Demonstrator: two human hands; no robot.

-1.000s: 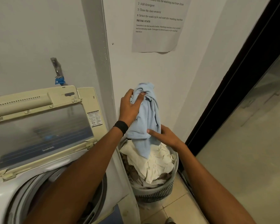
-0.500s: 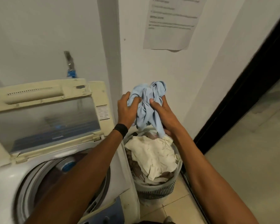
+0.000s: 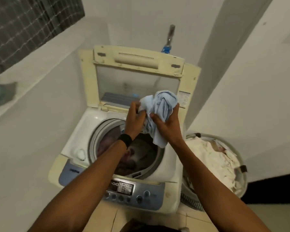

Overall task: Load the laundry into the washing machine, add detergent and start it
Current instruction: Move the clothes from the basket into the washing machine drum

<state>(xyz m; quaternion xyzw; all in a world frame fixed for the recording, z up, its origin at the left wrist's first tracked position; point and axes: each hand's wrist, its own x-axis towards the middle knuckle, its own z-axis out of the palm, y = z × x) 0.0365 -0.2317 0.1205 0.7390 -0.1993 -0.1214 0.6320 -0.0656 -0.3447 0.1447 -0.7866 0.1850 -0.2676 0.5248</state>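
Gripping the bunched light-blue garment (image 3: 162, 108) from both sides, the left hand (image 3: 134, 122) and the right hand (image 3: 168, 127) hold it above the open drum (image 3: 141, 158) of the washing machine (image 3: 84, 129), in front of its raised lid (image 3: 137, 81). The fingers of both hands are curled into the cloth, and a loose tail hangs toward the drum's right rim. Half a second ago the same bundle was held over the laundry basket (image 3: 206, 135), to the right of the washing machine; it has since been carried across to the machine's opening. Dark and pinkish clothes lie inside the drum. The laundry basket stands just beside the washing machine's right side, with cream-white laundry (image 3: 211, 158) heaped in it. A black band (image 3: 125, 139) circles the left wrist above the drum.
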